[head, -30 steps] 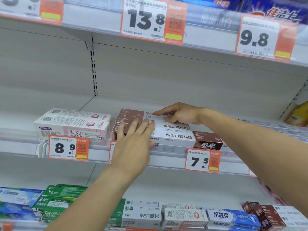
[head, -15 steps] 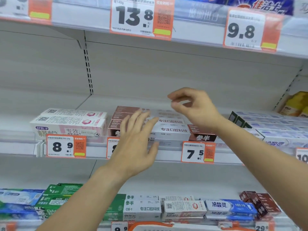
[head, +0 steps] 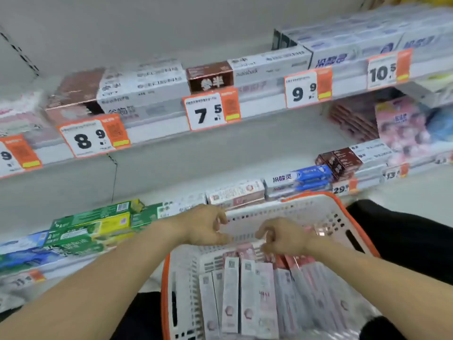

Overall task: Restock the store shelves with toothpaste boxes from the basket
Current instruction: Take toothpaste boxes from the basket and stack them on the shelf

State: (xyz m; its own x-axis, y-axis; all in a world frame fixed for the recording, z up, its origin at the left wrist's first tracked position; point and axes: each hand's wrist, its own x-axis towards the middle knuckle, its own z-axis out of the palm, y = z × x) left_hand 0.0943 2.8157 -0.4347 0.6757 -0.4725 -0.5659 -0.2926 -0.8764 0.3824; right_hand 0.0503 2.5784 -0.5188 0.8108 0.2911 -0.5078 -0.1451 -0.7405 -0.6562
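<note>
A white basket with an orange rim [head: 308, 209] sits low in front of me, holding several pink and white toothpaste boxes [head: 247, 295] lying lengthwise. My left hand [head: 203, 227] hovers over the basket's far left side, fingers loosely curled and holding nothing. My right hand [head: 282, 238] hangs just above the far ends of the boxes, fingers also loosely curled with nothing in them. On the middle shelf lie the brown and white toothpaste boxes [head: 137, 87] above the 8.9 and 7.5 price tags. The picture is blurred by motion.
The middle shelf edge [head: 259, 106] carries orange price tags. To the right lie white and blue boxes [head: 343, 55]. The lower shelf holds green boxes [head: 98, 224], white boxes [head: 235, 192] and blue ones [head: 308, 177]. Dark trouser legs [head: 404, 239] flank the basket.
Both hands have left the brown and white boxes on the middle shelf and dropped down over the basket. The view has tilted downward.
</note>
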